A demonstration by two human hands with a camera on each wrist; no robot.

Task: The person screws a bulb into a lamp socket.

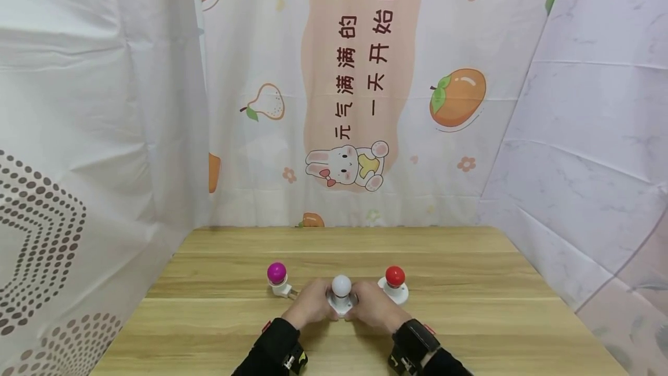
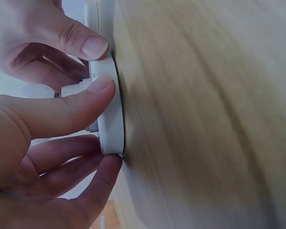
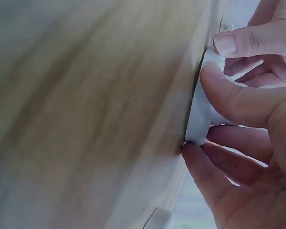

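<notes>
A white bulb (image 1: 341,286) stands upright in a round white lamp holder (image 2: 113,121) on the table, between my two hands. My left hand (image 1: 312,302) grips the holder's left edge, thumb on the near side of the rim and fingers round the side. From the right, my right hand (image 1: 374,305) grips the opposite edge in the same way. Both thumbs lie close together on the white rim (image 3: 199,117) in the wrist views. The holder's underside is hidden against the wood.
A purple bulb (image 1: 276,273) in a white socket (image 1: 282,290) with metal prongs lies left of my hands. To the right, a red bulb (image 1: 395,276) stands on a round white base (image 1: 402,295). The wooden table (image 1: 469,318) meets printed curtains (image 1: 261,149) at its back and sides.
</notes>
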